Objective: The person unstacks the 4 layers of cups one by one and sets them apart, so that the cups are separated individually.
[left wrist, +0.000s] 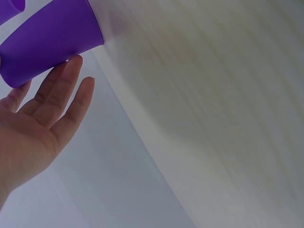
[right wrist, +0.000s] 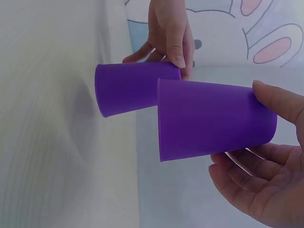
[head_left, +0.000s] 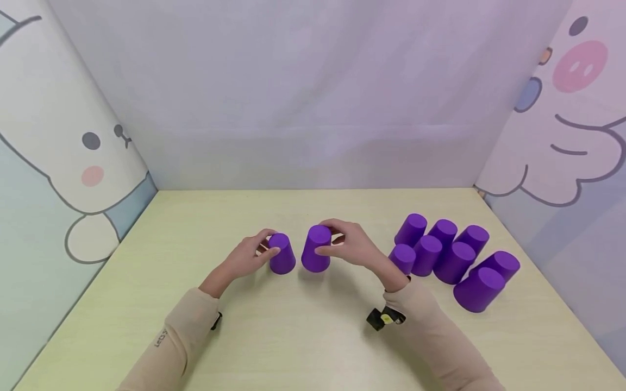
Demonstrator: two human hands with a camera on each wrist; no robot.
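Note:
Two upside-down purple plastic cups are held side by side, a narrow gap between them in the head view. My left hand (head_left: 246,255) grips the left cup (head_left: 282,256) near its narrow top, thumb on the near side and fingers behind. Whether that cup's rim touches the table, I cannot tell. With thumb and fingers, my right hand (head_left: 356,245) holds the right cup (head_left: 316,252); its rim is raised off the tabletop. The right wrist view shows this cup (right wrist: 213,121) overlapping the other cup (right wrist: 128,88) from the camera's side.
Several more purple cups (head_left: 453,263) stand upside down in a loose cluster on the right of the pale wooden table (head_left: 293,336), partly behind the right forearm. A grey-white curtain (head_left: 313,108) closes off the back, and cartoon-printed panels (head_left: 58,163) flank the table.

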